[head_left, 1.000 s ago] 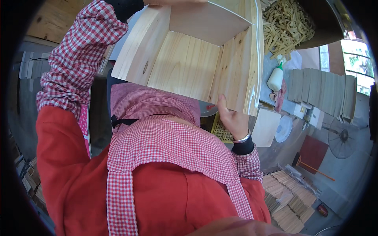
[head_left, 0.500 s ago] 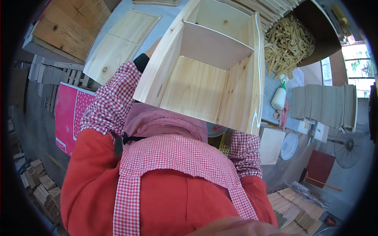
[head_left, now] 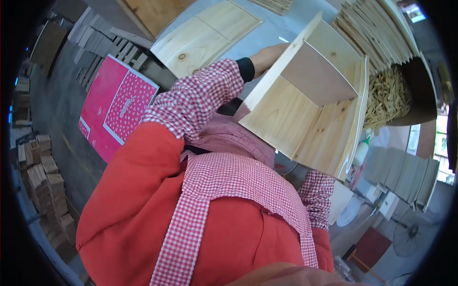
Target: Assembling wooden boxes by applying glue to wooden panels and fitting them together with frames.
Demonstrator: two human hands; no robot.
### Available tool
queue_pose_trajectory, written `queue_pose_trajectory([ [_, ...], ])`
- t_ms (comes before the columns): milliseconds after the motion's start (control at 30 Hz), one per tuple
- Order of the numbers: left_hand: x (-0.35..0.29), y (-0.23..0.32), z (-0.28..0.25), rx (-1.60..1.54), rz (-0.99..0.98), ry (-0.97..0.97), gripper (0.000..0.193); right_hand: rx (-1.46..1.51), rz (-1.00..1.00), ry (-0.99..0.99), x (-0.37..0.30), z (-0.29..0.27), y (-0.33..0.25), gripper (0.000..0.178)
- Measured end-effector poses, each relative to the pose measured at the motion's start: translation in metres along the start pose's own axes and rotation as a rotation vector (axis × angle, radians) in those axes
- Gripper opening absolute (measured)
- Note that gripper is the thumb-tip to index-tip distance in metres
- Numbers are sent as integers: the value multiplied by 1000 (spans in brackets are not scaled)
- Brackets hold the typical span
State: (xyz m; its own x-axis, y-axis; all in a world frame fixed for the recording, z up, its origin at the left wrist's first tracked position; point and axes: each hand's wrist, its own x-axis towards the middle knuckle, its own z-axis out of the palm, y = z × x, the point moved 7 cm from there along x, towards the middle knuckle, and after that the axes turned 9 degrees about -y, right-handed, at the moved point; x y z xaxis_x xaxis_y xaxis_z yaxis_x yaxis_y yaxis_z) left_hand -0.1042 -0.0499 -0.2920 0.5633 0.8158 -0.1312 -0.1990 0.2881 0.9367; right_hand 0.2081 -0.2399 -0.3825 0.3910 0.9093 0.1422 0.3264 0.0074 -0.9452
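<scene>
Open pale-wood box with a thin inner divider (head_left: 276,106): tilted, hollow side toward the viewer, in front of the red-and-white checked apron (head_left: 248,176). Bare left hand (head_left: 268,58) at the box's outer left wall; fingertips hidden behind it, so cannot tell how tightly they close. Right hand out of sight behind the box, grip unknown; its red-and-white checked sleeve (head_left: 317,198) shows below the box's near right corner. Flat knotted pale-wood panel (head_left: 210,35): left of the box. Heap of curled tan strips (head_left: 387,95): right of it. White squeeze bottle (head_left: 361,153): near the box's right wall.
</scene>
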Motion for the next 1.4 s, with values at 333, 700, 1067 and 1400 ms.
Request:
queue_pose_trajectory([
  [333,-215,-36,-212,-79,151,955,28,50,-22,300,-66,-79,-75,39],
  [700,-203,42,-132,-354,525,497,35,-64,-289,256,-68,-67,-243,39],
  [1067,-208,187,103,1667,1257,364,36,-1307,-1062,-169,-131,102,-446,47],
  [1400,-178,146,161,1635,1169,106,51,-1560,-824,-148,-61,68,-373,47],
])
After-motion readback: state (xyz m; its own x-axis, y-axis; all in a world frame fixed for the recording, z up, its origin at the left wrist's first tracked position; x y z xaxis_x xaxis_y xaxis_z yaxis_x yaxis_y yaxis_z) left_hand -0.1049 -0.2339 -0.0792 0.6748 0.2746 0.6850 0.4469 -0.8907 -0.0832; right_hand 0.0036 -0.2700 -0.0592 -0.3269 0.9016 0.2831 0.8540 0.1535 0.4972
